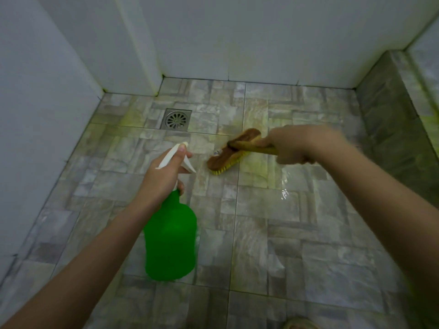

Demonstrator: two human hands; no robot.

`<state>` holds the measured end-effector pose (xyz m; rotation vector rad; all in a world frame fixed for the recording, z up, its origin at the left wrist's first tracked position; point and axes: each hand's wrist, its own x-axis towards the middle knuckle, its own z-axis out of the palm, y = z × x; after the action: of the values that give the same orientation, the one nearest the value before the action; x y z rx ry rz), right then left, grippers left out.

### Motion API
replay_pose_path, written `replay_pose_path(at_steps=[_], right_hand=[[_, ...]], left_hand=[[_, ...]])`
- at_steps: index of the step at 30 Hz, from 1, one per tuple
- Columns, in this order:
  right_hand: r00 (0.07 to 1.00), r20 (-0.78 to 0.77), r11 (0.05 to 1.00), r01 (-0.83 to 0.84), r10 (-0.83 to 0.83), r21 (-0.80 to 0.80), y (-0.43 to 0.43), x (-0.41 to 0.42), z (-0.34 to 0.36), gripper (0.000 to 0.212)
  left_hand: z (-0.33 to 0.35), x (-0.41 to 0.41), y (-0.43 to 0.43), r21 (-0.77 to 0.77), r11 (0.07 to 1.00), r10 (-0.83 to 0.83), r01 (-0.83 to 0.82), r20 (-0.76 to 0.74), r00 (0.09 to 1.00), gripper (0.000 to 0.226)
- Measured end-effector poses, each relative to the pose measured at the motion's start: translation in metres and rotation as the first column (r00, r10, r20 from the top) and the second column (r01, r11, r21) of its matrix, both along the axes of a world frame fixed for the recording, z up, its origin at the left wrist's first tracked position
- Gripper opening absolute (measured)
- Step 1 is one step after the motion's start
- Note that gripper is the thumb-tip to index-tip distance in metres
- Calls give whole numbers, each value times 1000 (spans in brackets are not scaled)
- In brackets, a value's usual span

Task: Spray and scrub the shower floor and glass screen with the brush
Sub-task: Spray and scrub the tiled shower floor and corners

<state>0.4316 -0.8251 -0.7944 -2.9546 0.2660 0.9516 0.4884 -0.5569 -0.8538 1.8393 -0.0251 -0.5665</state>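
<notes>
My left hand [164, 176] grips the neck of a green spray bottle [171, 236] with a white trigger head, its nozzle pointing away toward the drain. My right hand [294, 146] holds the yellow handle of a scrub brush [234, 150]. The brush has a brown wooden head and yellow bristles, and it sits bristles-down on the wet tiled shower floor [273, 222], just right of the bottle's nozzle. The right hand is blurred.
A square metal floor drain [176, 119] lies at the back left. White tiled walls [237, 36] close off the back and left. A raised tiled kerb [389, 129] runs along the right side. A sandalled foot [300, 324] shows at the bottom edge.
</notes>
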Motion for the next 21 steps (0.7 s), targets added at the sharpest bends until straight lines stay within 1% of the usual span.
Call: replay_pose_path(at_steps=[1, 3, 5, 6, 8, 9, 10, 11, 12, 14, 15, 16, 17, 18, 20, 21], right_hand=[[999, 41, 1000, -8, 7, 6, 10, 3, -6, 76], [993, 117, 997, -30, 21, 74, 24, 15, -20, 81], [991, 135, 992, -12, -5, 125, 22, 28, -18, 75], [993, 115, 995, 2, -13, 97, 18, 31, -9, 66], [1000, 12, 999, -5, 5, -41, 14, 27, 10, 41], [999, -41, 993, -12, 7, -121, 15, 23, 14, 33], [998, -60, 983, -15, 4, -183, 21, 21, 16, 31], [999, -32, 981, -23, 17, -192, 29, 23, 13, 37], [999, 21, 985, -45, 50, -168, 39, 28, 7, 52], [979, 162, 992, -121, 125, -36, 56, 41, -11, 87], [970, 198, 989, -147, 140, 21, 60, 47, -16, 95], [965, 214, 986, -161, 149, 41, 61, 54, -16, 97], [965, 205, 986, -167, 160, 17, 58, 57, -11, 93], [973, 161, 986, -166, 168, -25, 54, 57, -4, 85], [993, 38, 989, -108, 112, -99, 50, 39, 8, 60], [995, 12, 988, -92, 94, -122, 53, 25, 9, 57]], left_hand=[[-1, 2, 3, 7, 1000, 5, -5, 5, 1000, 39], [0, 4, 5, 20, 1000, 10, -10, 19, 1000, 42], [2, 4, 7, 27, 999, 18, -19, 32, 999, 42], [3, 4, 8, 27, 999, 28, -29, 33, 999, 42], [6, 3, 11, 12, 998, 57, -57, 17, 998, 40], [8, 4, 12, -2, 997, 75, -75, 2, 997, 39], [10, 5, 15, -12, 996, 92, -92, -10, 996, 39], [11, 6, 17, -12, 994, 104, -104, -16, 994, 39], [12, 6, 20, -6, 993, 116, -116, -13, 993, 39], [14, 5, 23, 9, 992, 123, -123, 14, 992, 39], [16, 4, 24, 17, 994, 111, -112, 36, 993, 39], [17, 2, 27, 24, 995, 93, -95, 59, 994, 38], [19, 0, 30, 29, 996, 79, -82, 80, 994, 38], [20, -2, 34, 37, 996, 73, -77, 95, 993, 38], [21, -7, 47, 63, 995, 75, -82, 106, 991, 40], [21, -10, 54, 72, 994, 80, -87, 101, 992, 41]])
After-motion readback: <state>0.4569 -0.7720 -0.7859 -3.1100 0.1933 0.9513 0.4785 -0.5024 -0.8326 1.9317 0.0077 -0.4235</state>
